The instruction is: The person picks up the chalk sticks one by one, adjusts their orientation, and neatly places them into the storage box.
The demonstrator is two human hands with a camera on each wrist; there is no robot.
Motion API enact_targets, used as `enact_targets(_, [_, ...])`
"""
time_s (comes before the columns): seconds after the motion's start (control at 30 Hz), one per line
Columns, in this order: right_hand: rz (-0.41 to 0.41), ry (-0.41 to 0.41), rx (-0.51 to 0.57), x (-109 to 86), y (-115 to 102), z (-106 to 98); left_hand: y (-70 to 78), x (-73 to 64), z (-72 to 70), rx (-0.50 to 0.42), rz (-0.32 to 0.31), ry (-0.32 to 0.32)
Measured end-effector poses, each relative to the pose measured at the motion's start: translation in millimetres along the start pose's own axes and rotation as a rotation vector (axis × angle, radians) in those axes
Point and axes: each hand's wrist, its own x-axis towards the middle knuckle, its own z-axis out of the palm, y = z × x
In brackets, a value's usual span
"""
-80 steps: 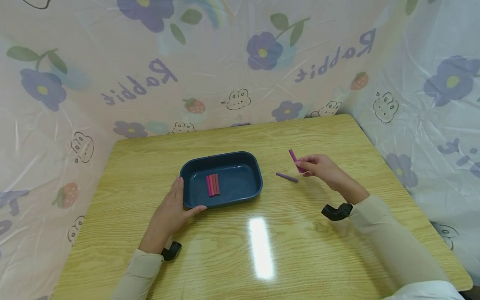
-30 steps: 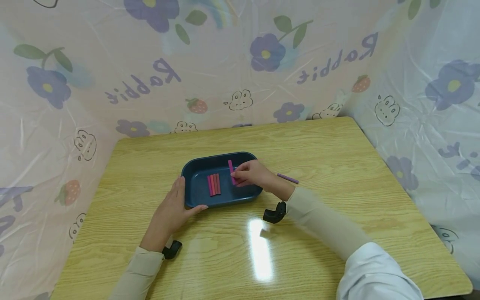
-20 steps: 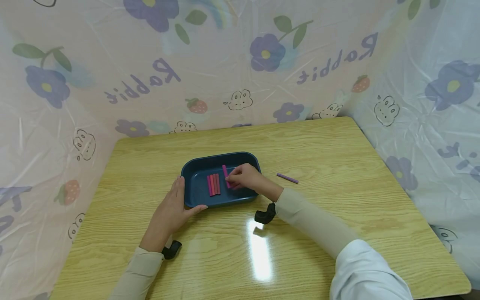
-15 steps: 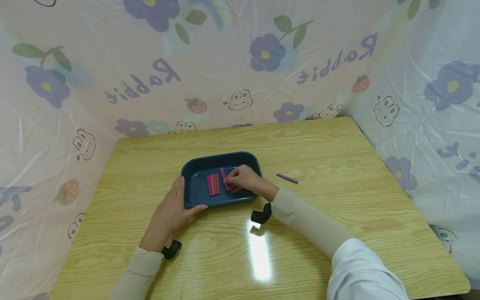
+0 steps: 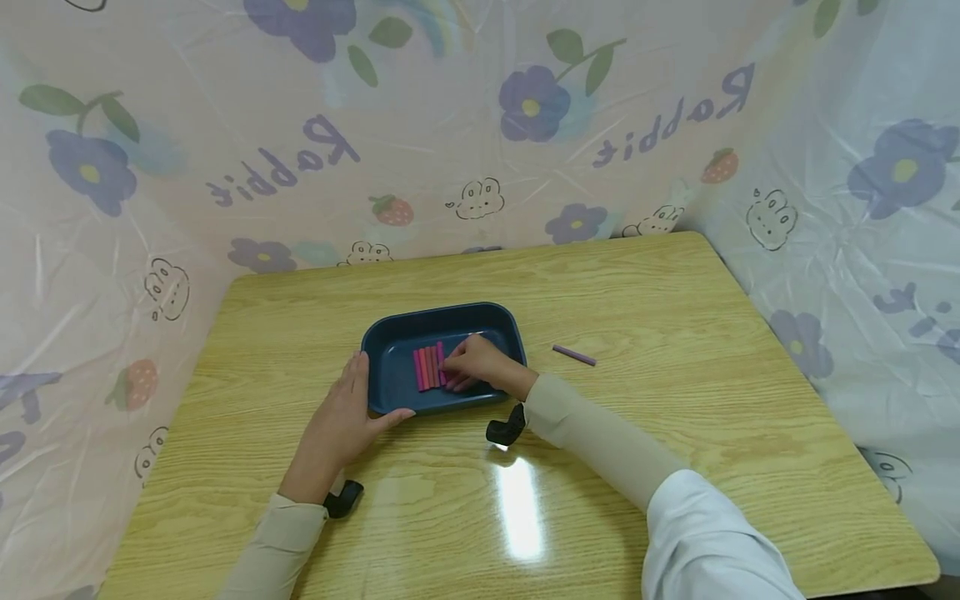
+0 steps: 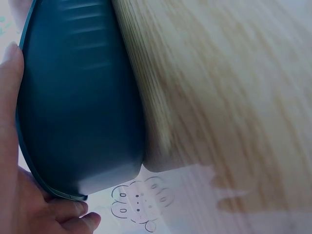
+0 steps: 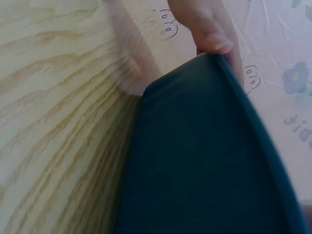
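Observation:
A deep dark blue tray (image 5: 390,402) stands on the table. Inside it, a short row of pink and red sticks (image 5: 425,369) lies side by side. My right hand (image 5: 480,364) reaches in over the tray's right end. Thumb and fingers pinch a magenta stick (image 5: 441,349), held upright along the row's right side, its near end partly hidden by the fingers. My left hand (image 5: 341,412) rests at the tray's near left corner, fingers straight along the left side and thumb stretched along the near side. In the left wrist view, the thumb (image 6: 9,92) lies against the rim.
A purple stick (image 5: 574,355) lies on the wood-grain table (image 5: 637,467) to the right of the tray. Behind and on both sides hangs a sheet (image 5: 420,125) printed with flowers and rabbits. Black wrist devices (image 5: 343,499) are worn below each hand.
My right hand has carried the magenta stick from the table's right side into the tray, then leftward until it stands close beside the row. The left hand has stayed put.

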Motion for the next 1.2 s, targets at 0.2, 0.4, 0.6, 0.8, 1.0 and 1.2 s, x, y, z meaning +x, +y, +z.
enact_targets(0.2, [0.007, 0.003, -0.009, 1.3, 2.2, 0.4, 2.1, -0.6, -1.6, -0.004, -0.002, -0.01])
enact_targets(0.4, [0.008, 0.025, -0.032, 3.5, 3.5, 1.9, 2.9, -1.4, -2.7, -0.004, -0.001, -0.004])
enact_targets(0.6, [0.006, 0.04, -0.061, 5.3, 4.6, 3.4, 3.4, -1.3, -3.1, -0.003, 0.0, -0.005])
enact_targets(0.8, [-0.007, 0.039, -0.074, 4.4, 4.9, 3.1, 2.8, -1.8, -2.3, -0.004, 0.004, -0.002])
enact_targets(1.0, [-0.02, 0.047, -0.098, 3.9, 4.9, 3.2, 1.5, -1.5, -0.6, -0.004, 0.01, 0.013])
enact_targets(1.2, [-0.05, 0.048, -0.113, -2.2, 0.4, 0.9, 1.9, -0.8, -0.1, 0.001, -0.002, 0.001])
